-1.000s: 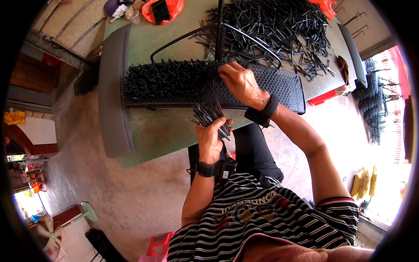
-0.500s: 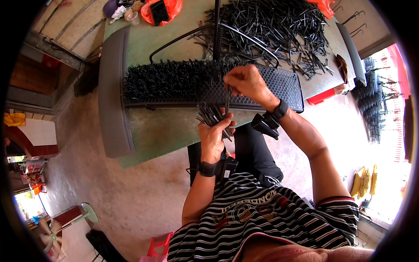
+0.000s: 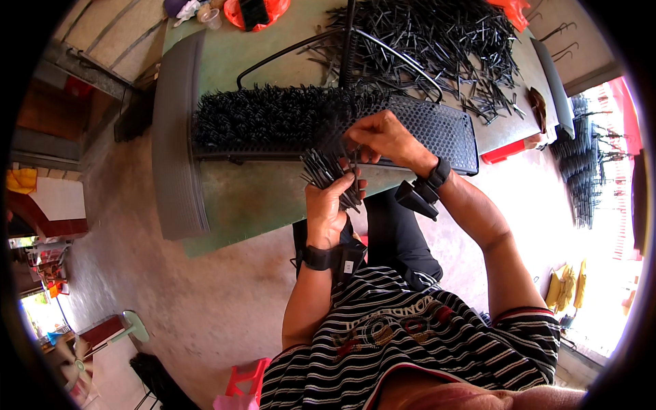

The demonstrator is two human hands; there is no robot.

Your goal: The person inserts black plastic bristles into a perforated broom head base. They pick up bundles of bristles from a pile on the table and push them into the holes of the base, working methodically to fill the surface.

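Note:
My left hand (image 3: 328, 208) is closed around a bundle of thin black strips (image 3: 321, 169), their ends fanning out above the thumb. Just above it, my right hand (image 3: 386, 140) is pinched, with one dark strip running from its fingers down to the left hand; the fingertips are partly hidden. Both hands are at the near edge of a black perforated panel (image 3: 437, 130). Dense black tufts (image 3: 266, 123) cover its left part, while its right end shows bare holes. A bent black metal frame (image 3: 290, 49) rises behind the panel.
A large heap of loose black strips (image 3: 437, 41) lies on the green table (image 3: 232, 205). A stack of grey sheets (image 3: 179, 150) stands at the table's left end. A red bag with a dark phone (image 3: 254, 12) lies at the back. A red stool (image 3: 247, 379) is below.
My left hand has risen a little with the bundle. My right hand has come slightly down and left, so the two hands are closer together.

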